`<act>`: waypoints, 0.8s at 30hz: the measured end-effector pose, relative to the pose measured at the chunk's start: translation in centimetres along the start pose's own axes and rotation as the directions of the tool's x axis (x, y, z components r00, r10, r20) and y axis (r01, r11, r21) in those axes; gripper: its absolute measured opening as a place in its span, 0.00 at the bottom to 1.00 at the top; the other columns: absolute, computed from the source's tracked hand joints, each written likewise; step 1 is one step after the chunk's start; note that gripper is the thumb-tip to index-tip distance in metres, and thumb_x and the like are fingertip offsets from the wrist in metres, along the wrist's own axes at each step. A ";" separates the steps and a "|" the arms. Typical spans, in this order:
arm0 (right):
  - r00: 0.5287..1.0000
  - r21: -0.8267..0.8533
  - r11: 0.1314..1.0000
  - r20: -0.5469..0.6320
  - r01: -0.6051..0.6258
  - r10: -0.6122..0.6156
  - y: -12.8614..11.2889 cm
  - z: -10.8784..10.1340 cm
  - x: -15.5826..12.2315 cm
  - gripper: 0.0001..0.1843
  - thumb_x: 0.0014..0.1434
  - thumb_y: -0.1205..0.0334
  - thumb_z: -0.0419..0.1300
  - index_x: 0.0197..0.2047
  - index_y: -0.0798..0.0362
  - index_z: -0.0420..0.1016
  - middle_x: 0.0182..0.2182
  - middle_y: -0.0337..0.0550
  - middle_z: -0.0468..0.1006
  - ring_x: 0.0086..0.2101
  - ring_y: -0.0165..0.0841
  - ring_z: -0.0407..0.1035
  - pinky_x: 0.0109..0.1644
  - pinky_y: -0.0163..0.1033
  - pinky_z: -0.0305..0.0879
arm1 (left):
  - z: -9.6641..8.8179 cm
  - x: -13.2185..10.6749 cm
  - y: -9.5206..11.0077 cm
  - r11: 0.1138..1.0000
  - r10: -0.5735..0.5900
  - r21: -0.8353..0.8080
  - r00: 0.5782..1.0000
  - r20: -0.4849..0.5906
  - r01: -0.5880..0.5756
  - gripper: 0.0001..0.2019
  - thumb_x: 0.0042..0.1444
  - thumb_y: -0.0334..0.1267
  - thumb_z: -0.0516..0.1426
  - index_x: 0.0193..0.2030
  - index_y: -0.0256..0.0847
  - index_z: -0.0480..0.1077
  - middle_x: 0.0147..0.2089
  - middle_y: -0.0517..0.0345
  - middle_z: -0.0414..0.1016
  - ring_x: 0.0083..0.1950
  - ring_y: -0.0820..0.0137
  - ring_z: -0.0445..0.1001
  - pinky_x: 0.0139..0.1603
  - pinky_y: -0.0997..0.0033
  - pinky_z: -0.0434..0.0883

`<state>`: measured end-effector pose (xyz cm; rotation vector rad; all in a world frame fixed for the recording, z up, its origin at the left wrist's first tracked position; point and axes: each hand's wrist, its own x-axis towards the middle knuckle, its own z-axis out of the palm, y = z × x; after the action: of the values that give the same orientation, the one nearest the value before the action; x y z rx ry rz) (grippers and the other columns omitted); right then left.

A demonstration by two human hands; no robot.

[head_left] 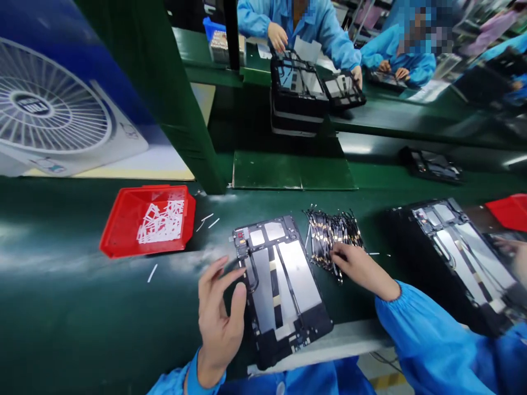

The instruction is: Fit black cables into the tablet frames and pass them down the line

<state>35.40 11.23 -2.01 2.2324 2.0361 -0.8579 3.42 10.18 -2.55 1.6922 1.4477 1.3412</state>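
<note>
The opened tablet [285,288] lies at a slant on the green worktop [123,312], its lower end reaching the pale front edge. The left hand [222,323] is spread wide at the tablet's left edge; whether its fingertips touch is unclear. The right hand [358,266] is narrowed over the pile of thin black strips [329,230], just beside the tablet; I cannot tell whether it grips 1. Worktop stretches leftward from the left hand, with 1 white sliver [152,272] near the red tray [111,236].
</note>
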 end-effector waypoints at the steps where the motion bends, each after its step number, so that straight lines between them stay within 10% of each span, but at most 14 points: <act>1: 1.000 0.030 0.999 -0.009 0.020 -0.020 0.1 -0.1 -0.2 0.12 0.65 0.58 0.50 0.33 0.52 0.70 0.28 0.41 0.76 0.30 0.33 0.71 0.34 0.35 0.58 | -0.3 -0.7 -0.1 1.000 -0.027 -0.006 1.000 0.016 0.027 0.11 0.61 0.29 0.56 0.49 0.44 0.72 0.59 0.54 0.65 0.61 0.67 0.66 0.62 0.67 0.63; 10: 0.977 0.163 0.987 -0.213 0.015 0.021 -0.4 -1.4 -3.2 0.21 0.66 0.46 0.50 0.30 0.52 0.69 0.21 0.35 0.67 0.24 0.29 0.60 0.29 0.33 0.54 | -0.9 -4.0 2.1 0.977 -0.103 -0.159 0.968 0.228 0.141 0.11 0.62 0.27 0.54 0.45 0.46 0.71 0.44 0.59 0.71 0.46 0.72 0.71 0.45 0.75 0.69; 14: 0.950 0.164 0.986 -0.299 -0.041 0.089 -1.8 -1.2 -4.4 0.20 0.67 0.47 0.48 0.34 0.51 0.71 0.25 0.37 0.71 0.26 0.30 0.65 0.31 0.34 0.56 | 1.0 -2.4 5.0 0.969 -0.107 -0.143 0.861 0.498 0.203 0.11 0.64 0.31 0.53 0.49 0.48 0.70 0.44 0.60 0.73 0.46 0.73 0.73 0.48 0.75 0.69; 18: 0.960 0.109 0.988 -0.248 -0.110 0.134 -2.4 0.4 -4.3 0.11 0.64 0.52 0.54 0.38 0.49 0.73 0.28 0.40 0.76 0.28 0.35 0.70 0.31 0.35 0.54 | 2.5 -1.8 6.5 0.975 -0.041 -0.136 0.744 0.667 0.176 0.10 0.66 0.34 0.51 0.49 0.47 0.70 0.44 0.59 0.75 0.47 0.72 0.73 0.50 0.74 0.68; 24: 0.990 0.152 0.985 -0.097 -0.084 0.100 -1.0 2.0 -2.8 0.05 0.60 0.59 0.58 0.34 0.49 0.72 0.26 0.39 0.76 0.29 0.35 0.71 0.32 0.34 0.55 | 1.9 -2.7 5.1 0.971 -0.103 -0.096 0.742 0.662 0.221 0.10 0.66 0.35 0.52 0.50 0.47 0.71 0.47 0.57 0.75 0.50 0.70 0.74 0.53 0.73 0.69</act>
<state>33.65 8.09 -2.22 2.4773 1.9516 -0.9311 7.40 6.58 0.32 1.6385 0.9976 0.6331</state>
